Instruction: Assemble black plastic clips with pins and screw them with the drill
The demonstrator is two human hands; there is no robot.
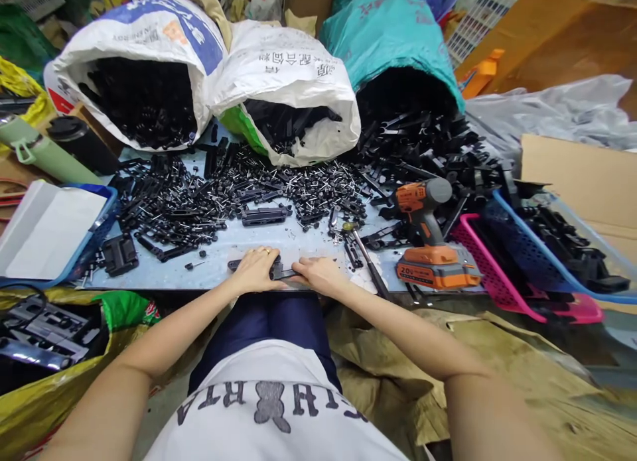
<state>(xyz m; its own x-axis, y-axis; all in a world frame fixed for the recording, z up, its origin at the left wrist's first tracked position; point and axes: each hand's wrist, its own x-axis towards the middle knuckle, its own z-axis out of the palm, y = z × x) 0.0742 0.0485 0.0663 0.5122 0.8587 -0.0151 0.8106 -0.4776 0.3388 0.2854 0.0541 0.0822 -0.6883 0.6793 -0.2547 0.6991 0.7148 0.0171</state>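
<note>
At the table's front edge, my left hand (257, 268) is closed over a long black plastic part (275, 270), its fingers covering much of it. My right hand (319, 274) grips the right end of the same part, thumb and fingers pressed together. The part lies flat along the edge, and its exact kind is hard to make out. A black bracket-like piece (266, 215) sits just beyond my hands. To the right lie a hammer-like tool with a dark handle (371, 265) and an orange cordless drill (430, 239) standing on its battery.
Heaps of small black parts with metal pins (318, 189) cover the table's back. Behind them lie a left white sack (139, 43), a middle white sack (293, 69) and a teal sack (388, 36). Pink (497, 275) and blue baskets (537, 242) stand right; a blue tray (107, 209) stands left.
</note>
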